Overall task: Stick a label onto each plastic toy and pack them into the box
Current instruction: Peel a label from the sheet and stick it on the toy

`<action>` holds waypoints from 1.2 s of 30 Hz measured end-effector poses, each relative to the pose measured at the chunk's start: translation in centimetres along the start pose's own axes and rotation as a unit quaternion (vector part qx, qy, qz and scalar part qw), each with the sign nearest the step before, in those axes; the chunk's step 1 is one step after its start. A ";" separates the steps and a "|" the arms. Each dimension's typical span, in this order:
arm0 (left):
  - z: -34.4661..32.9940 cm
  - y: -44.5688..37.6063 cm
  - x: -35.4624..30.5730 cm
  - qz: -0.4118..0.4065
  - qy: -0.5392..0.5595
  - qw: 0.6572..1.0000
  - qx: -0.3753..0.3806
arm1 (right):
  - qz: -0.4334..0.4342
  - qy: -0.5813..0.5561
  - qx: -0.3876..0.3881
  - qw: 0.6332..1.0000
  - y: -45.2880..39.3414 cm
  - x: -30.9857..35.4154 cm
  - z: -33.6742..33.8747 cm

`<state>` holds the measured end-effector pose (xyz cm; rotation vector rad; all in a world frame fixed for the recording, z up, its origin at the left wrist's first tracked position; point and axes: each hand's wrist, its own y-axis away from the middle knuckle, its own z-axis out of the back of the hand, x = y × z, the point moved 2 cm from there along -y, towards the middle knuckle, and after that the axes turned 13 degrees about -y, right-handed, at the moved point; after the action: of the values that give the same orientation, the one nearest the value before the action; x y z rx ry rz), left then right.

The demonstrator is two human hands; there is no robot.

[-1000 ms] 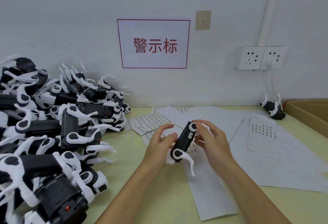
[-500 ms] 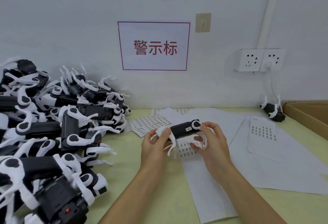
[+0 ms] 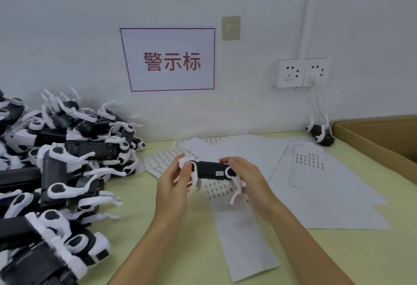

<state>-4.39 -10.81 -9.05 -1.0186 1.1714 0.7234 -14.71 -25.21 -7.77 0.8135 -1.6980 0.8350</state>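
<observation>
Levelled since earlier, black-bodied toy (image 3: 211,170) seemingly labelled, gripped endwise by left hand (image 3: 172,185) and right hand (image 3: 249,179).

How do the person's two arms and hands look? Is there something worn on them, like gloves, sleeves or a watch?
Both are bare. The left hand and the right hand have no gloves, and no ring shows on the visible fingers. Both forearms are uncovered from the wrist to the bottom edge of the picture: no sleeve, watch, bracelet or marking is visible. The fingernails are short and plain.
</observation>
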 end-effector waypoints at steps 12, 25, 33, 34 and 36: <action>-6.7 -0.4 -2.0 0.006 -0.042 0.988 0.146 | -0.079 0.179 0.039 0.980 0.9 4.6 7.0; -28.4 0.7 -1.7 -0.177 -0.367 0.860 0.308 | 0.051 -0.256 -0.271 0.927 9.4 15.3 31.9; -40.3 3.0 -1.9 -0.263 -0.485 0.777 0.303 | 0.017 -0.182 -0.465 0.866 11.0 19.4 48.2; -40.9 3.3 -1.5 -0.267 -0.497 0.767 0.306 | -0.006 -0.165 -0.484 0.859 11.2 19.3 50.2; -41.4 3.3 -0.9 -0.268 -0.512 0.757 0.306 | -0.068 -0.105 -0.511 0.851 11.7 19.2 53.7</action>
<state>-23.68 -47.51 -11.65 -0.2305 0.0663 0.2761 -55.55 -66.48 -3.23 0.2587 -1.9081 -0.3210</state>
